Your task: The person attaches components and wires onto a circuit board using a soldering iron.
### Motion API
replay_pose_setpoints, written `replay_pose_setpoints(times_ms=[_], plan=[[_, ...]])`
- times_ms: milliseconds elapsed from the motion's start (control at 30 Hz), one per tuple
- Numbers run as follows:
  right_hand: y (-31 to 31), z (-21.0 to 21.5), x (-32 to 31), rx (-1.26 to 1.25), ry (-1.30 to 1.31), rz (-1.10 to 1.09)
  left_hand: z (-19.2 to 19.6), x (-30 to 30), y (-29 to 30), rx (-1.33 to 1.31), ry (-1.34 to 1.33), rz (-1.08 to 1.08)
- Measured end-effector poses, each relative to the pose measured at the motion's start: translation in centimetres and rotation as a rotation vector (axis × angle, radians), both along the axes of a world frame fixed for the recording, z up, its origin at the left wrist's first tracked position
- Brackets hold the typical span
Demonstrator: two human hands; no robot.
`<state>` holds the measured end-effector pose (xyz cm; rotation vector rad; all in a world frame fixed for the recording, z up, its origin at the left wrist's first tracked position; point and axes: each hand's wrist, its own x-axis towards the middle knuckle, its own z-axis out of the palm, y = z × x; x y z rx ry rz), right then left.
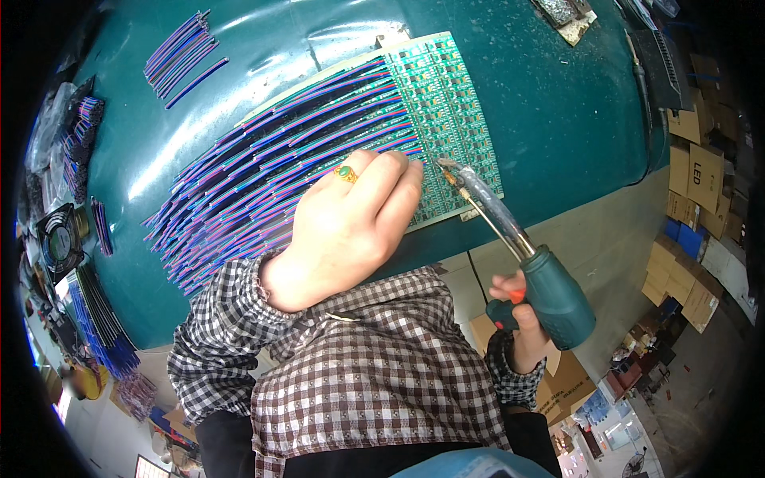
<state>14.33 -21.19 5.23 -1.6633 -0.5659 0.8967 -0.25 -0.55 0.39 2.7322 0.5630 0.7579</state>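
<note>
Left hand [351,231] lies palm-down on the row of ribbon wires [263,175], fingers [398,187] pressed together and flat, apparently pinning the wire ends against the green circuit board [446,103] so they stay put at the pads. A ring with a green stone [345,172] sits on one finger. Right hand [522,323] is closed around the teal grip of a soldering iron [550,291], fingers wrapped tight on the handle, one on an orange button; held pistol-style so the long shaft angles up-left and the tip [446,166] lands at the board's lower edge, just beside the left fingertips. Whether tip touches a pad: cannot tell. Board and wires lie on the dark teal worktop [558,95], wires fanned out left of the board in parallel. Spare cut wire bundles [179,52] rest well apart at upper left. Cardboard boxes [693,159] stack on the floor at right.
</note>
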Motion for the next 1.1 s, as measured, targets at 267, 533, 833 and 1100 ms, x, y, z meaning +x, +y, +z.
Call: replay_pose_setpoints(times_ms=[267,533,833,1100], plan=[[-0.53,-0.46,0.07,0.017,-0.022,0.005,0.10,-0.04,0.01,0.018,0.000,-0.001],[-0.57,-0.82,0.30,0.060,0.025,0.046,0.23,0.03,0.05,0.016,0.002,-0.014],[-0.41,-0.59,0.09,0.050,0.031,0.032,0.10,0.03,0.03,0.026,-0.018,-0.006],[-0.43,-0.50,0.16,0.038,0.026,0.044,0.13,-0.02,0.03,0.026,-0.017,-0.004]])
